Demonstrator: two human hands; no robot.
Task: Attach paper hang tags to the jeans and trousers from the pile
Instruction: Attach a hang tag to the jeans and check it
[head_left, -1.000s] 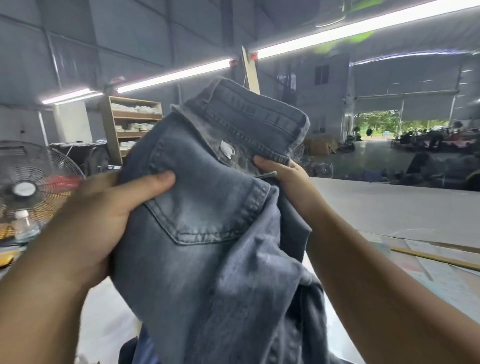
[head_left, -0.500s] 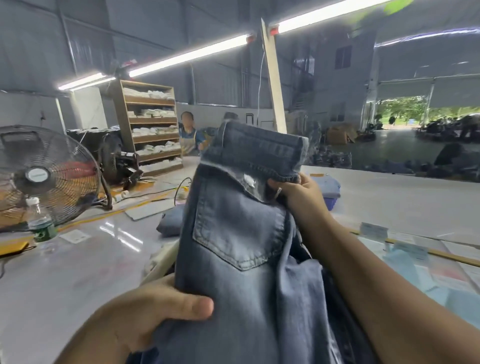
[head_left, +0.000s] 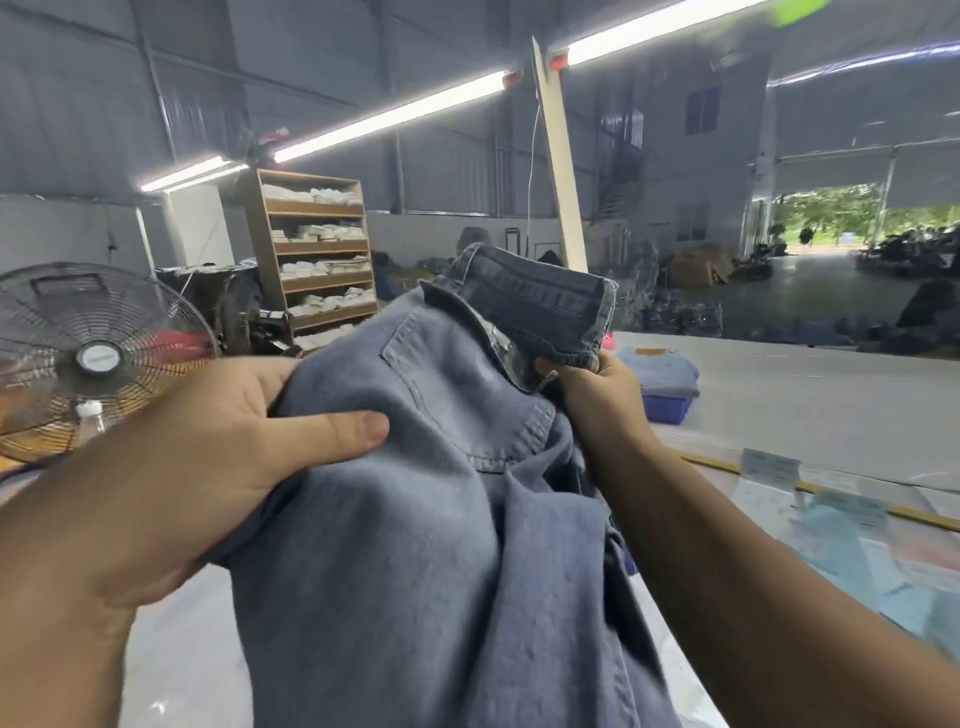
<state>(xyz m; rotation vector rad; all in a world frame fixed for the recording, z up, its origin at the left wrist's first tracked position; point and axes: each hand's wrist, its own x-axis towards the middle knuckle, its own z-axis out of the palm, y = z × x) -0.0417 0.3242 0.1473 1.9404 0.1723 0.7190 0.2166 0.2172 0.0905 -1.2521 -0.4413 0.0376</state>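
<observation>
I see a pair of blue jeans (head_left: 415, 519) held up in the middle of the frame, above the white bench (head_left: 810, 415). My left hand (head_left: 218, 447) grips the cloth at the left, thumb pressed flat on top. My right hand (head_left: 597, 395) pinches the folded waistband at the upper middle. A back pocket faces me. At the right, folded jeans sit on a blue box (head_left: 667, 408). A fan (head_left: 98, 358) stands at the left, and paper tags (head_left: 769, 465) lie on the bench at the right.
</observation>
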